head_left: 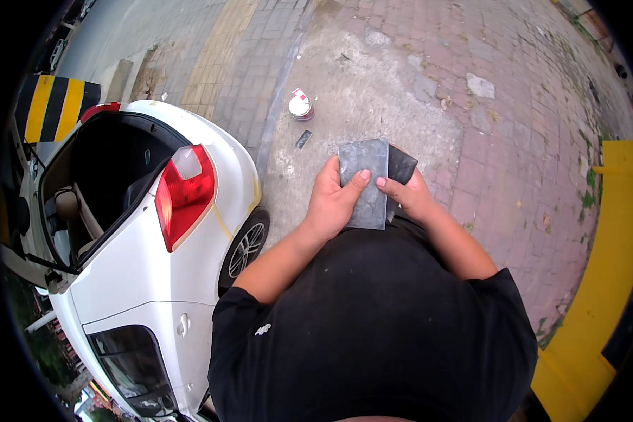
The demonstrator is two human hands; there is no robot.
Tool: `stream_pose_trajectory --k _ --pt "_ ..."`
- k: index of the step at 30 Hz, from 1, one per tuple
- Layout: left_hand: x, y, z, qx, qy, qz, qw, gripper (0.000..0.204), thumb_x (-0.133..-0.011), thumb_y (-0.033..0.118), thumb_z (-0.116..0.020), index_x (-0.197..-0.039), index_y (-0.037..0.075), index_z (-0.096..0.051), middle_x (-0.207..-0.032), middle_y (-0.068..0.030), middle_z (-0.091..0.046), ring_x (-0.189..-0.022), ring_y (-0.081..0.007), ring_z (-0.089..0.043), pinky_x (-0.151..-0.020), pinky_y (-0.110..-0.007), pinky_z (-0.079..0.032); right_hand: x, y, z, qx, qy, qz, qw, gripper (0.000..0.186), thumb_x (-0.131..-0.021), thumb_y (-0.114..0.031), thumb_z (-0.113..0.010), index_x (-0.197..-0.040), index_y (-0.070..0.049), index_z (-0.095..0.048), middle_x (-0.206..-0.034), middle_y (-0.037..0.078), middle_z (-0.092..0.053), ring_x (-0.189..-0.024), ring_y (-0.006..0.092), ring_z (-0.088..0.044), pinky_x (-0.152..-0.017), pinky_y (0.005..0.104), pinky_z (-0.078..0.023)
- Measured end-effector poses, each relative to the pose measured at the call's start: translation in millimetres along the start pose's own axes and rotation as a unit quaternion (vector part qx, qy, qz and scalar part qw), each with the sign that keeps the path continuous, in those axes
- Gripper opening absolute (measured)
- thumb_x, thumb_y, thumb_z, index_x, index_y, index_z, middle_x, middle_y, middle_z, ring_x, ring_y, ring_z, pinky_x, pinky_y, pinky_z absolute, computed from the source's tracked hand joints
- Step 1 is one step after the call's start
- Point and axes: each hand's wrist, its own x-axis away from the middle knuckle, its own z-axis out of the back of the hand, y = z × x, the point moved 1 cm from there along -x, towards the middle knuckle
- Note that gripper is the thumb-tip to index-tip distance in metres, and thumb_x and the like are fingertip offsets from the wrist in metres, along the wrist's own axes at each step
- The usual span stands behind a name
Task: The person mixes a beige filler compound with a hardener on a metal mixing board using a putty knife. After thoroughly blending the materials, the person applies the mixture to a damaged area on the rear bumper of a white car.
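Plate (363, 158), right of white car (148, 271), gripped in left hand (328, 202), overlaps dark sheet (402, 166) gripped in right hand (418, 197); handling these 2 appears the present step, the next move likely needing steady hold.

Outdoor setting in daylight: reddish brick paving (503, 190), right; worn concrete patch (376, 88), upper centre; yellowish paved strip (221, 46) and grey road (109, 39), upper left.

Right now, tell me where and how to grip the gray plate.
Probably pinch the gray plate by its far edge, coming from beyond it: that edge looks straight and uncovered, while the left hand and right hand reach onto its sides.
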Motion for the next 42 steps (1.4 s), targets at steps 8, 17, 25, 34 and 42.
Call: stream_pose_trajectory --k 8,17,25,34,42 --pt "10.2 10.8 35.8 0.049 0.013 0.039 0.998 0.027 -0.097 0.01 -0.058 -0.12 0.001 -0.051 -0.107 -0.0071 -0.066 -0.09 -0.0104 -0.064 -0.077 -0.027 -0.055 -32.1 11.6 -17.3 0.157 0.025 0.107 0.981 0.077 -0.083 -0.037 -0.078 -0.139 -0.002 -0.04 -0.112 0.006 -0.058 -0.102 0.0153 -0.058 -0.089 0.0312 -0.047" --pt "33.2 16.4 120.8 0.069 0.053 0.061 0.994 0.023 -0.096 0.01 -0.059 -0.117 0.001 -0.053 -0.104 -0.0055 -0.066 -0.087 -0.0095 -0.063 -0.075 -0.027 -0.054 -60.8 48.7 -26.2 0.058 0.054 -0.07 0.994 0.069 -0.091 -0.037 -0.067 -0.14 0.002 -0.036 -0.103 0.01 -0.062 -0.091 0.0203 -0.066 -0.081 0.0339 -0.052" --pt "-7.4 0.1 164.1 0.107 0.14 0.063 0.982 0.023 -0.097 0.01 -0.056 -0.118 0.002 -0.052 -0.106 -0.0061 -0.065 -0.092 -0.0113 -0.063 -0.081 -0.029 -0.052 -94.8 59.1 -71.8 0.076 -0.065 -0.07 0.992 0.049 -0.093 -0.02 -0.067 -0.133 0.0 -0.045 -0.103 0.004 -0.061 -0.095 0.0132 -0.063 -0.085 0.0291 -0.05" --pt "-156.0 -13.8 168.7 0.063 0.243 0.097 0.963 0.029 -0.099 0.017 -0.051 -0.123 0.003 -0.051 -0.114 -0.0071 -0.06 -0.103 -0.014 -0.057 -0.09 -0.03 -0.046 -236.7 64.1 -40.5 0.057 -0.141 -0.12 0.981 0.052 -0.091 -0.017 -0.068 -0.135 0.0 -0.045 -0.114 0.007 -0.06 -0.104 0.0122 -0.055 -0.091 0.0294 -0.047" --pt "-302.7 -116.2 205.3 -0.236 0.19 0.127 0.945 0.036 -0.102 0.028 -0.043 -0.121 -0.001 -0.054 -0.113 -0.0159 -0.053 -0.105 -0.0249 -0.052 -0.095 -0.035 -0.041 -363.1 154.7 60.9 0.013 -0.125 -0.211 0.969 0.041 -0.092 -0.008 -0.061 -0.13 -0.002 -0.049 -0.111 0.008 -0.062 -0.102 0.0126 -0.056 -0.09 0.0297 -0.047"
